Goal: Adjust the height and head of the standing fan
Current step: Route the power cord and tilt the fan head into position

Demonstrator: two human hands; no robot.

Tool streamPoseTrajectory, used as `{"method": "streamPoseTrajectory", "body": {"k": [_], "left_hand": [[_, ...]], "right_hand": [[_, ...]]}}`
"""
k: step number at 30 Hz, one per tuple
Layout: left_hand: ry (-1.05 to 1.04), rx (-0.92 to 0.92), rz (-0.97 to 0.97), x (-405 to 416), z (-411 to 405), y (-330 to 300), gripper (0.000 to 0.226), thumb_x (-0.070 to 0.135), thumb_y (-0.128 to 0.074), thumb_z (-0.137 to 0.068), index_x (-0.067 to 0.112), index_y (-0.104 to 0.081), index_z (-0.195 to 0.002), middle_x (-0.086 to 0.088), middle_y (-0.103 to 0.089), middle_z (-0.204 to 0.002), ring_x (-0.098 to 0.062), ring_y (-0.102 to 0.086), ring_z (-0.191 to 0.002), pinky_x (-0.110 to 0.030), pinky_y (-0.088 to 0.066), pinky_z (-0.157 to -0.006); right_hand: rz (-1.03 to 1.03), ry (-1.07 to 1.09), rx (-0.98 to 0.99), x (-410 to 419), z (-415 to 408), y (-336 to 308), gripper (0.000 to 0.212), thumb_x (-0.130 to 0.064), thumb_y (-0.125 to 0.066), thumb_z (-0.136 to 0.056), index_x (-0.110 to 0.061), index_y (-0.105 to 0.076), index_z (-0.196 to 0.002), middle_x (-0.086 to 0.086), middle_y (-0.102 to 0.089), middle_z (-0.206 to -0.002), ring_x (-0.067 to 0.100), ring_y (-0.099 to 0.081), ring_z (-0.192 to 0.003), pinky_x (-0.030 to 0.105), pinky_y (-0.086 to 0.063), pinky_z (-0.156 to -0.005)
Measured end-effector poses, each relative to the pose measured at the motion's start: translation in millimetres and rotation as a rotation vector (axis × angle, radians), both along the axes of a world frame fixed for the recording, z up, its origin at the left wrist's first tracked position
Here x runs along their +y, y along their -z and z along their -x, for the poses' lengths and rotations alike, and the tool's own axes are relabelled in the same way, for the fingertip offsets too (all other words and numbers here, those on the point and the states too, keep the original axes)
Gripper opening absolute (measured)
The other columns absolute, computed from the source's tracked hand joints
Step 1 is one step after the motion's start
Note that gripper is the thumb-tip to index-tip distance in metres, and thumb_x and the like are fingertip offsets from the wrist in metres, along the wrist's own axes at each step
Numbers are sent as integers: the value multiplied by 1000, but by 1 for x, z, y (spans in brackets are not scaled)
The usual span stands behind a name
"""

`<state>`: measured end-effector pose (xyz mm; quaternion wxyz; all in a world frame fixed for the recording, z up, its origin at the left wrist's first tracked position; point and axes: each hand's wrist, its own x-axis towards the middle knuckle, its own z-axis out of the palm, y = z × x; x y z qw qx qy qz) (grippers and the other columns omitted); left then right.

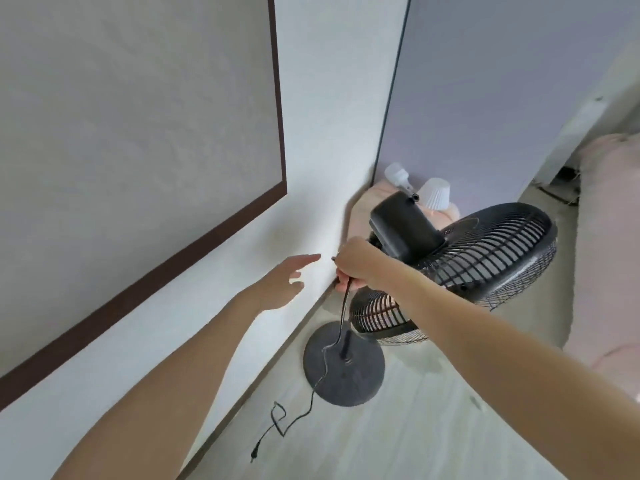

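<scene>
Right hand (353, 263) grips fan (485, 251) neck; left hand (287, 282) free.

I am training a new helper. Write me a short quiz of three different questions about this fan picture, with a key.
1. True or false: the left hand grips the fan.
2. Which hand holds the fan's neck under the motor housing? A) left B) right
3. Fill in: the plug lies on the ____.

Key: 1 false, it is open in the air; 2 B, the right hand; 3 floor.
</scene>
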<state>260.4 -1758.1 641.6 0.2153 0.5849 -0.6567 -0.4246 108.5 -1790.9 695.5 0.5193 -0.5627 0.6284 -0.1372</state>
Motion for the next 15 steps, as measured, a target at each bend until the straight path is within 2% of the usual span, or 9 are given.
{"method": "streamPoseTrajectory", "body": {"k": [4,6,7,8,9,10,11,13,15], "left_hand": [[153,-42,128,-39,15,-18,59,0,-48,-92,21,-30,-143,-3,-27,-149,-22,-34,-132,-26,-31,-106],[224,-22,220,-62,34,-26,46,-1,-51,-91,10,-44,-134,-8,-42,-139,-21,-41,-126,-22,-29,-104],[220,4,236,-74,45,-29,32,3,-52,-91,8,-55,-122,-8,-53,-129,-20,-48,-118,-18,-33,-100],[214,4,230,-85,53,-32,17,10,-53,-92,12,-63,-106,-2,-62,-112,-18,-55,-104,-12,-38,-89],[213,-14,228,-96,58,-35,10,17,-54,-92,20,-64,-90,6,-64,-93,-12,-56,-87,-6,-38,-74],[215,-35,247,-108,63,-39,14,22,-54,-92,25,-62,-82,12,-61,-78,-5,-53,-73,-5,-35,-62],[201,-46,269,-123,70,-42,15,23,-53,-92,26,-62,-80,16,-57,-71,2,-50,-63,-6,-34,-56],[148,-30,312,-140,76,-46,13,21,-52,-92,20,-65,-88,15,-55,-66,2,-48,-54,-9,-32,-51],[115,-33,352,-157,87,-49,15,19,-52,-92,13,-65,-92,9,-57,-70,-7,-50,-64,-18,-34,-61]], "right_hand": [[-92,88,-152,-23,15,-34,19,5,-28,-91,-3,-42,-81,11,-38,-61,18,-39,-48,34,-43,-47],[-111,98,-171,-38,29,-51,16,6,-28,-92,-2,-41,-90,12,-40,-65,16,-41,-45,31,-49,-43],[-141,106,-195,-46,39,-58,16,6,-28,-92,-3,-40,-89,12,-41,-65,15,-43,-41,28,-49,-41],[-177,104,-219,-52,47,-63,16,7,-29,-92,-3,-40,-87,12,-41,-65,14,-44,-37,25,-49,-40],[-194,90,-226,-58,57,-67,15,8,-32,-91,-4,-41,-87,11,-42,-65,12,-45,-35,24,-50,-39],[-199,75,-225,-65,65,-70,14,8,-36,-91,-4,-41,-87,11,-43,-63,12,-46,-35,24,-52,-41],[-196,64,-230,-77,75,-71,14,9,-38,-90,-4,-42,-86,10,-44,-60,12,-47,-34,26,-53,-43],[-188,34,-204,-89,85,-72,10,6,-44,-90,-3,-44,-87,8,-43,-56,15,-52,-37,32,-57,-52],[-187,2,-140,-102,97,-69,4,1,-48,-90,-3,-47,-89,7,-43,-59,19,-59,-45,39,-59,-61]]}}
